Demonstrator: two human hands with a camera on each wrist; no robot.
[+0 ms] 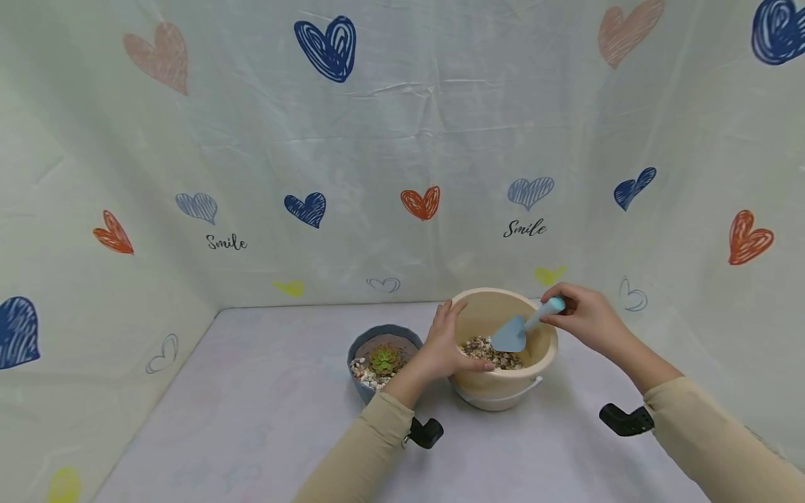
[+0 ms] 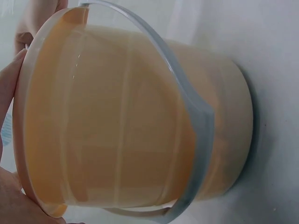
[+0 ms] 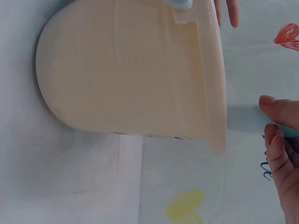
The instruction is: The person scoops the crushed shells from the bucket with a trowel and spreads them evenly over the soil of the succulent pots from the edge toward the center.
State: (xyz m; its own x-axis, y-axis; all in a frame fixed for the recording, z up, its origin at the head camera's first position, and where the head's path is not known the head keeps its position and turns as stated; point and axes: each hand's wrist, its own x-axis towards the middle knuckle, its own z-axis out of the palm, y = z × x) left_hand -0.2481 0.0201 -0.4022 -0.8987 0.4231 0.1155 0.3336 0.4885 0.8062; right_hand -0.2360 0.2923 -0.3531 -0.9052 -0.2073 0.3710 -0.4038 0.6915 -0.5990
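Observation:
In the head view, a cream bucket (image 1: 493,383) with gravel (image 1: 476,348) inside stands upright on the table. My left hand (image 1: 443,349) holds its rim on the left, thumb at the near side and fingers spread toward the far side. The handle of a light blue toy shovel (image 1: 511,335) is gripped in my right hand (image 1: 585,318) over the right rim, its blade pointing down into the bucket at the gravel. The left wrist view has the bucket's wall (image 2: 117,116) up close. Thumb and fingers of the right hand (image 3: 282,140) pinch the shovel handle in the right wrist view.
A blue-grey pot (image 1: 377,332) with a green succulent (image 1: 384,359) and pale pebbles (image 1: 371,378) stands left of the bucket, partly behind my left forearm. The bucket's white handle (image 2: 201,121) hangs down at the front. A heart-printed curtain (image 1: 365,140) rises behind the table (image 1: 251,405).

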